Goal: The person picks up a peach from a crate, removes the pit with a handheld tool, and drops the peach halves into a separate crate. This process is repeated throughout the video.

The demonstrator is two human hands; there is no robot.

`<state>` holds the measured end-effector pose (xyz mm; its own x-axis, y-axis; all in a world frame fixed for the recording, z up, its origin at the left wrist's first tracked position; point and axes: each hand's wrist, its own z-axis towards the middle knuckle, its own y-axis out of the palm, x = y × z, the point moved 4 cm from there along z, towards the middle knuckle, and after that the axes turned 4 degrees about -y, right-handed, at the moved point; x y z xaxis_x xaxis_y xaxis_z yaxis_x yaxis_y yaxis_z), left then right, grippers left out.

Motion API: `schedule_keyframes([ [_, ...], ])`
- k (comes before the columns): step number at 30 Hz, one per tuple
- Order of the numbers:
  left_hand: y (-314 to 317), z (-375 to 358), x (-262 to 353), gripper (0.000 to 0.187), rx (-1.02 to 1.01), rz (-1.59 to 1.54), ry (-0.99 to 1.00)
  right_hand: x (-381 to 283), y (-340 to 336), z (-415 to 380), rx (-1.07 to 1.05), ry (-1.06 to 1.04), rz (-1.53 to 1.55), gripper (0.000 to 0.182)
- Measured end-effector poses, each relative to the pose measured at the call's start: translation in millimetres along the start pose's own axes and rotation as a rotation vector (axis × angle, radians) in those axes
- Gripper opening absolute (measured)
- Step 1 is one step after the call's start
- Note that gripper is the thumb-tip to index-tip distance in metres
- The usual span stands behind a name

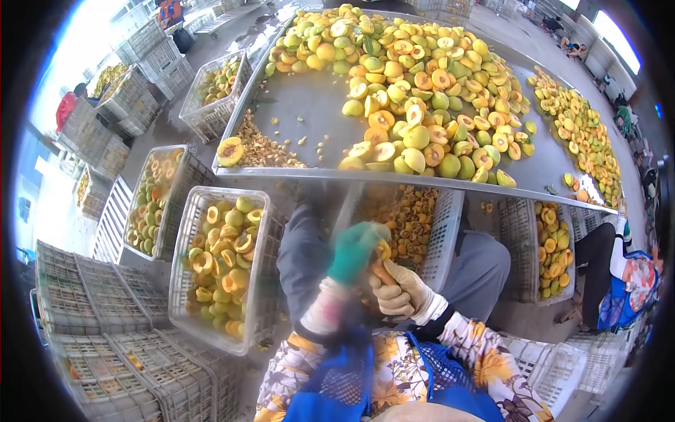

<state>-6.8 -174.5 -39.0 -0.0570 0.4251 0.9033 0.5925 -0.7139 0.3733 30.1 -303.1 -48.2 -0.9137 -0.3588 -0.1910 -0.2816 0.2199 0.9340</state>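
My left hand (357, 252), in a green glove blurred by motion, is closed around a piece of yellow fruit (384, 248). Right beside it, my right hand (398, 290) wears a cream glove and grips a wooden handle (380, 271); the tool's far end is hidden at the fruit. Both hands are over my lap, close to a crate (441, 243) of small orange-brown pieces under the table edge. Beyond them a metal table (302, 105) bears a large heap of halved yellow-green fruit (439, 81) and a small pile of pits (264, 144) at its left corner.
Crates of cut fruit stand at my left (253, 281) and farther back (184, 176). Stacked crates (91, 295) fill the lower left. Another crate (571, 246) is at the right, near a co-worker in a blue vest (622, 299). More people are in the background.
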Motion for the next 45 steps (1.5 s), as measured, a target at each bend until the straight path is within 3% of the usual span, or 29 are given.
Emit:
schedule_keyframes([
  [2,-21.5,0.4,8.6,0.023,0.328,-0.087,0.316,0.7,6.4,6.7,-0.083,-0.158,0.077,0.046],
  [3,-33.8,0.6,16.5,0.022,0.490,-0.134,0.480,-2.4,-4.8,6.6,0.057,-0.227,0.053,0.042],
  [4,-48.7,-4.4,29.9,0.020,0.595,-0.655,0.269,-14.2,-28.5,4.3,0.301,-0.407,-0.655,0.041],
  [5,-79.6,-11.4,49.2,0.022,0.582,-0.497,0.345,-27.6,-48.5,0.0,0.546,-0.569,-1.363,0.040],
  [6,-103.6,-28.8,62.1,0.023,0.738,-0.283,0.335,-34.0,-60.1,-8.4,0.793,-0.703,-2.073,0.038],
  [7,-140.5,-41.2,72.4,0.024,0.713,0.088,0.241,-37.2,-67.9,-15.7,0.823,-0.603,-2.220,0.036],
  [8,-184.5,-46.7,74.3,0.023,0.722,0.729,0.090,-42.1,-76.4,-22.3,0.855,-0.498,-2.363,0.033],
  [9,-193.5,-47.8,86.9,0.025,0.667,1.382,0.060,-47.4,-92.6,-30.3,1.004,-0.431,-2.265,0.029],
  [10,-178.6,-50.8,104.8,0.030,0.728,1.851,0.131,-49.4,-103.6,-28.7,0.909,-0.310,-2.292,0.030],
  [12,-140.7,-13.5,123.6,0.029,0.660,1.686,0.434,-49.8,-119.5,-21.2,0.723,-0.079,-2.320,0.036],
  [14,-78.9,47.4,128.8,0.032,0.353,1.510,0.404,-54.0,-97.5,-10.8,0.789,-0.084,-2.184,0.044],
  [18,-30.5,154.5,87.6,0.051,0.138,1.593,0.004,-55.5,-89.8,-14.7,0.808,-0.294,-2.028,0.041],
  [21,-40.9,176.2,71.8,0.055,0.200,1.480,-0.071,-64.2,-82.9,-34.5,0.848,-0.400,-1.917,0.040],
  [24,-82.8,169.2,69.9,0.046,0.412,1.093,0.062,-67.1,-99.2,-37.8,0.921,-0.511,-1.897,0.038],
  [25,-91.0,165.0,75.0,0.040,0.413,0.442,0.117,-67.8,-95.7,-38.1,0.920,-0.523,-1.887,0.039],
  [28,-87.0,122.4,80.6,0.035,0.271,-0.389,0.070,-68.4,-79.0,-35.9,0.903,-0.585,-1.812,0.040],
  [29,-74.0,106.4,86.6,0.035,0.231,-0.492,0.165,-68.1,-74.6,-34.6,0.904,-0.632,-1.748,0.039],
  [31,-59.6,76.3,78.9,0.040,0.152,-0.641,0.010,-69.0,-62.8,-31.5,0.894,-0.699,-1.483,0.039],
  [34,-17.6,42.1,79.3,0.057,0.246,-0.551,-0.050,-73.2,1.1,-31.7,0.777,-1.020,-1.561,0.039],
  [35,-13.3,35.6,68.4,0.059,0.242,-0.494,-0.039,-71.8,8.1,-29.3,0.747,-0.886,-1.504,0.027],
  [38,-7.5,18.3,47.5,0.058,0.191,-0.354,0.018,-65.6,55.2,-24.7,0.632,-0.875,-1.676,0.026],
  [39,-2.1,12.6,46.5,0.055,0.178,-0.353,0.030,-64.5,71.8,-24.0,0.611,-1.035,-1.761,0.024],
  [42,11.4,3.5,43.8,0.048,0.143,-0.442,0.033,-63.4,74.7,-15.4,0.675,-1.057,-2.005,0.023],
  [43,12.3,1.7,42.6,0.047,0.154,-0.458,0.005,-62.4,75.0,-11.9,0.650,-1.150,-2.054,0.025],
  [45,10.4,-0.9,38.2,0.044,0.170,-0.454,-0.026,-60.4,74.3,-7.9,0.686,-1.047,-2.118,0.025],
])
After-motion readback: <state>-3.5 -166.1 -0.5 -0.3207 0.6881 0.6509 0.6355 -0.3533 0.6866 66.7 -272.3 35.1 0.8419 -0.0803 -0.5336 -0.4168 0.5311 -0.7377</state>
